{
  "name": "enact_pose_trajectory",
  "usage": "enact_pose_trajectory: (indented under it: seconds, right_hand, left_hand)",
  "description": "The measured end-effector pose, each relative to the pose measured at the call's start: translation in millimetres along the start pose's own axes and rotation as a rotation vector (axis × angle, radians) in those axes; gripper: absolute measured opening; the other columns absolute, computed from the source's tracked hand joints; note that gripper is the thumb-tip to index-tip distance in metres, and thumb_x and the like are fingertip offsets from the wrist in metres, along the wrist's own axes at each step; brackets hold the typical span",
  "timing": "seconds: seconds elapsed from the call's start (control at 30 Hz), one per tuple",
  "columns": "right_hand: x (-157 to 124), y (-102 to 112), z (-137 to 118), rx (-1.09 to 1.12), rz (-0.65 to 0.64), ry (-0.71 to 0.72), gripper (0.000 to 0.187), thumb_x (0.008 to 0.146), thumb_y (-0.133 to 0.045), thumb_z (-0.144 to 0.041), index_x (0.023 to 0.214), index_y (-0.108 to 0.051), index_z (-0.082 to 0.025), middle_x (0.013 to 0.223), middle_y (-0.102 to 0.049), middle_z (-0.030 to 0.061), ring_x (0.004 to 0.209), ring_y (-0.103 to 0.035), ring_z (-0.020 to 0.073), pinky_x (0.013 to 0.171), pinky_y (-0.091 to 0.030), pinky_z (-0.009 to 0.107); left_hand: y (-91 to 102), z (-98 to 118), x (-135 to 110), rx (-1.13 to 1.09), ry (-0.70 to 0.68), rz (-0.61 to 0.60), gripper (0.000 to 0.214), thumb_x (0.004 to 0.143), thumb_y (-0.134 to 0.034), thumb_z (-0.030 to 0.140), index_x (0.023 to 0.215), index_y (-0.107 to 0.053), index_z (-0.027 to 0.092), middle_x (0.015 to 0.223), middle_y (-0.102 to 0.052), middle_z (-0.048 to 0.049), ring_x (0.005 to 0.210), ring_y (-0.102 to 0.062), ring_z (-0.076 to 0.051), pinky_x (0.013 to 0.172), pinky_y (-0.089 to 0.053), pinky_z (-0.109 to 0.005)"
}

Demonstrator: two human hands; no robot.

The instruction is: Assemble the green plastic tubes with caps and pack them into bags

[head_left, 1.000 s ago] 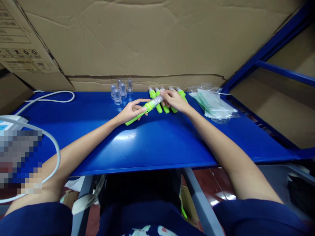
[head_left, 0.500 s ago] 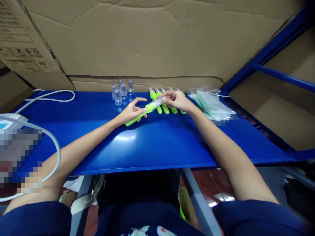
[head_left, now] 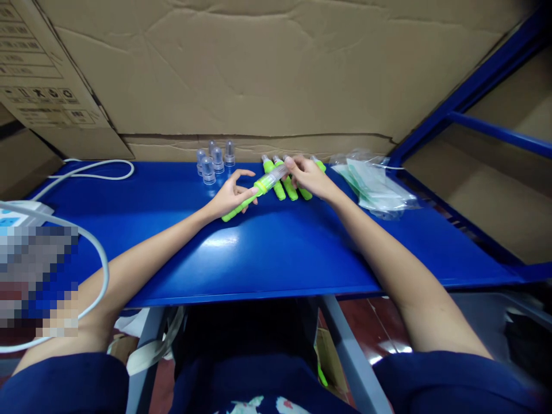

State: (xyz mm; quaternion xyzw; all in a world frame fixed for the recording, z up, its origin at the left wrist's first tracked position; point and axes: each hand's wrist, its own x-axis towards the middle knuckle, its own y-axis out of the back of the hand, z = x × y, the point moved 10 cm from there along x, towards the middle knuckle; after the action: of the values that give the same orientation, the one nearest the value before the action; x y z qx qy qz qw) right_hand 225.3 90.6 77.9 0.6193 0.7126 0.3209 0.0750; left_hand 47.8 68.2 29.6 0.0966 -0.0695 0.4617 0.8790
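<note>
Left hand [head_left: 227, 198] is gripping lime-green handle [head_left: 238, 211], right hand [head_left: 311, 177] is pinching clear cap [head_left: 275, 173]; seemingly cap-fitting, next needing steady alignment.

Lime-green handle [head_left: 237, 212], clear cap [head_left: 276, 174], blue table [head_left: 259, 259]

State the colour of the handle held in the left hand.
Lime green; the handle shows best in the head view.

R hand [head_left: 308, 177] hides far end of tube [head_left: 264, 185] + parts of green pcs [head_left: 278, 187] behind. L hand [head_left: 233, 196] covers part of tube's handle. Box [head_left: 34, 75] cut off by L edge, print too sm. to read. Cable [head_left: 103, 253] & pixelated item [head_left: 38, 259] also cut there. Sleeves [head_left: 64, 382] & shirt print [head_left: 291, 406] run off btm.
</note>
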Motion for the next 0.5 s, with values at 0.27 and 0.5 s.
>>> enact_pose_trajectory:
  seconds: [0.27, 0.5]
  right_hand:
    - [-3, -12, -5, 0.097, -0.172, 0.008, 0.074, 0.074, -0.066, -0.089, 0.099, -0.067, -0.020, 0.065, -0.058, -0.0008, 0.054, -0.050, 0.0112, 0.052, -0.041, 0.027]
    - [2, -8, -5, -0.053, -0.110, 0.013, 0.072, 0.076, -0.058, -0.093, 0.085, -0.064, -0.021, 0.057, -0.044, -0.0029, 0.053, -0.037, 0.0109, 0.049, -0.027, 0.027]
  left_hand:
    - [-2.3, -1, -1, 0.000, 0.016, -0.011, 0.067, 0.085, -0.076, 0.050, 0.132, -0.039, 0.019, 0.074, -0.073, -0.0009, 0.041, -0.059, -0.009, 0.043, -0.046, -0.019]
    - [-4.2, 3, -3, -0.012, 0.011, -0.010, 0.066, 0.085, -0.077, 0.050, 0.130, -0.039, 0.019, 0.071, -0.072, -0.0002, 0.040, -0.058, -0.008, 0.042, -0.044, -0.018]
